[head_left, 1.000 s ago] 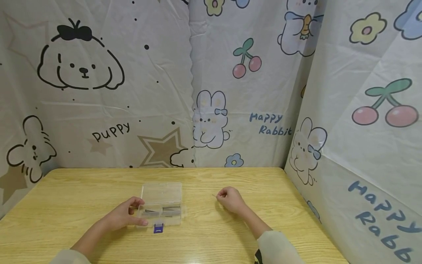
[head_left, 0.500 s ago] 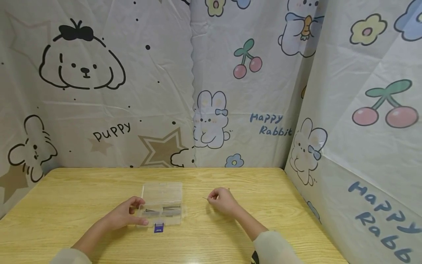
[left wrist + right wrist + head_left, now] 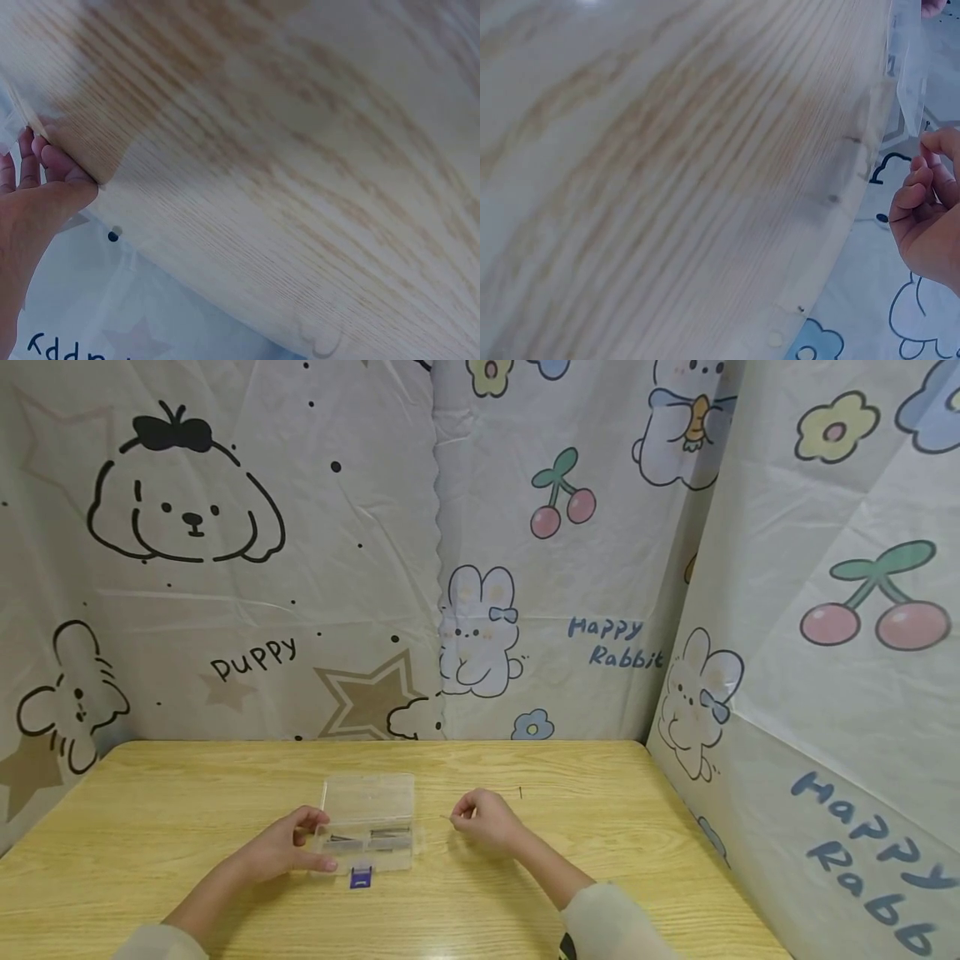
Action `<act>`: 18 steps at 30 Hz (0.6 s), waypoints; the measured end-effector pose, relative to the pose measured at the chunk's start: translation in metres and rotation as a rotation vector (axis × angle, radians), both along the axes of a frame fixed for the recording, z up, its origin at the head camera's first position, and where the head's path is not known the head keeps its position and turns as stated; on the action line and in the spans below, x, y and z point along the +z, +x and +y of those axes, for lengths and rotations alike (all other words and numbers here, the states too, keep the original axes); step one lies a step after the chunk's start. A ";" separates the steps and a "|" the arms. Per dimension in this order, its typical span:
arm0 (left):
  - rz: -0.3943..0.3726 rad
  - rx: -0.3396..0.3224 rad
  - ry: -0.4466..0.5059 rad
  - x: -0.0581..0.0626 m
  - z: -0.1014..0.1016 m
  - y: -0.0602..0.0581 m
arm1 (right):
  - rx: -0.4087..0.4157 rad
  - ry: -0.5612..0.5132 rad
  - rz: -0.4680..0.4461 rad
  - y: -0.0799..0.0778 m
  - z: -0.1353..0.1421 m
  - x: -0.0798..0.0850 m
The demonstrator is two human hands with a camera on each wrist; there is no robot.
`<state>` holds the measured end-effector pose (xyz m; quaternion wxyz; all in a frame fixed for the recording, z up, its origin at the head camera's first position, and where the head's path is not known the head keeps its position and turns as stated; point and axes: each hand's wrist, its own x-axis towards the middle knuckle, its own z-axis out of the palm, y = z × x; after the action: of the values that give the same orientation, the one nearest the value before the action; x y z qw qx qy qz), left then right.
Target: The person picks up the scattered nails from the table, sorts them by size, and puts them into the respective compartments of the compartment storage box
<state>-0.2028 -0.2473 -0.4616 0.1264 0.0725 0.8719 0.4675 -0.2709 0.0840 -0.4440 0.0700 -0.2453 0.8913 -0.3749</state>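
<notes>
A clear plastic box with its lid raised stands on the table, its purple latch facing the near side. Thin dark nails lie in its compartments. My left hand holds the box by its left side, thumb at the near corner and fingers farther back. Just right of the box, my right hand pinches a thin nail between thumb and fingertips, its end pointing left towards the box. The right wrist view shows the same hand near the lid's edge.
Another thin dark nail is on the wooden table, behind and right of my right hand. Printed cloth hangs along the table's back and right edges.
My right hand has moved left towards the box with the nail in its fingertips, baring the other nail behind it. The left hand and the box have stayed put.
</notes>
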 end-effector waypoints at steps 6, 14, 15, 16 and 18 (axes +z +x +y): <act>0.001 0.001 -0.005 0.002 0.000 0.001 | 0.045 0.043 0.031 0.003 -0.011 0.000; 0.005 -0.013 0.003 -0.001 -0.001 0.000 | 0.064 0.062 0.042 0.009 -0.023 0.003; 0.006 -0.014 0.004 -0.001 -0.002 0.000 | 0.066 0.060 0.043 0.010 -0.024 0.003; 0.007 -0.015 0.004 -0.001 -0.002 0.000 | 0.068 0.059 0.043 0.010 -0.025 0.002; 0.009 -0.019 0.005 -0.001 -0.002 0.000 | 0.074 0.061 0.041 0.011 -0.027 0.002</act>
<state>-0.2033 -0.2489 -0.4624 0.1267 0.0832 0.8706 0.4680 -0.2595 0.0569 -0.4423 0.0731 -0.2835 0.8939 -0.3395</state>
